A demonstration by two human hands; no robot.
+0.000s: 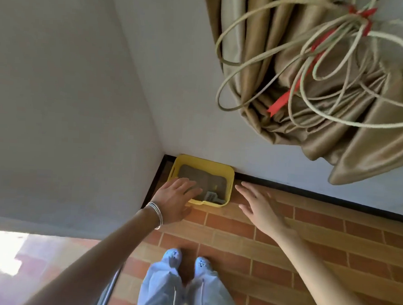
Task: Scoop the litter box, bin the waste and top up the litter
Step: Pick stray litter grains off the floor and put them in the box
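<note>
A yellow litter box (227, 171) sits on the floor in the corner where two white walls meet. Grey-brown litter (208, 178) fills it, and a small grey scoop (210, 197) lies inside near its front edge. My left hand (173, 197), with silver bangles at the wrist, reaches out with fingers spread and covers the box's front left corner in the view. My right hand (258, 204) is stretched out open to the right of the box, above the floor. Neither hand holds anything.
The floor is brick-patterned tile (308, 241) with a black skirting (311, 194) along the walls. A bunched tan curtain (328, 101) with looped cord hangs at upper right. My feet in light shoes (186, 261) stand behind the box. A metal rail (109, 290) stands at lower left.
</note>
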